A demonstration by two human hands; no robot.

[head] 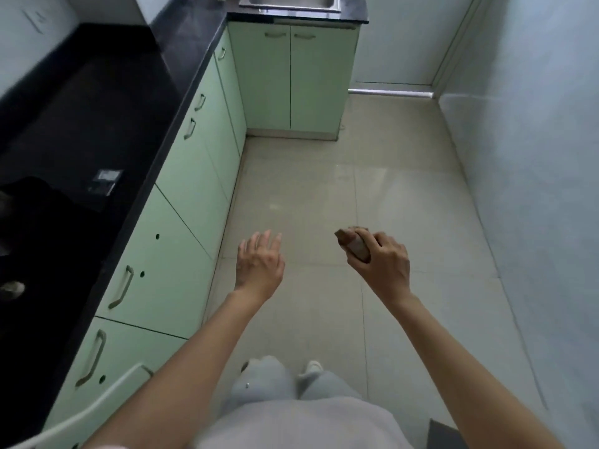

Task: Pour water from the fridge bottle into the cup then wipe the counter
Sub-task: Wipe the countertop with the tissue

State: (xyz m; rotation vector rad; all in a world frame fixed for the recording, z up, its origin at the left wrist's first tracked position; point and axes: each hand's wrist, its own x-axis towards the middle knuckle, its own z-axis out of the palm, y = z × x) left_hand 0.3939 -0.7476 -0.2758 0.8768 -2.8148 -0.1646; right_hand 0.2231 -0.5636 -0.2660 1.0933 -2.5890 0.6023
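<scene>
My right hand (381, 259) grips a small brownish object (355, 244), perhaps a folded cloth or a sponge; it is blurred and partly hidden by my fingers. My left hand (259, 260) hangs in the air over the floor with its fingers spread and holds nothing. Both hands are out in front of me, to the right of the black counter (107, 102). No bottle and no cup can be made out.
Pale green cabinets (194, 176) with metal handles run under the counter along the left and across the far end. A steel sink (291, 3) sits at the far end. Beige tiled floor (356, 176) lies ahead, a pale wall on the right. A small grey item (105, 181) lies on the counter.
</scene>
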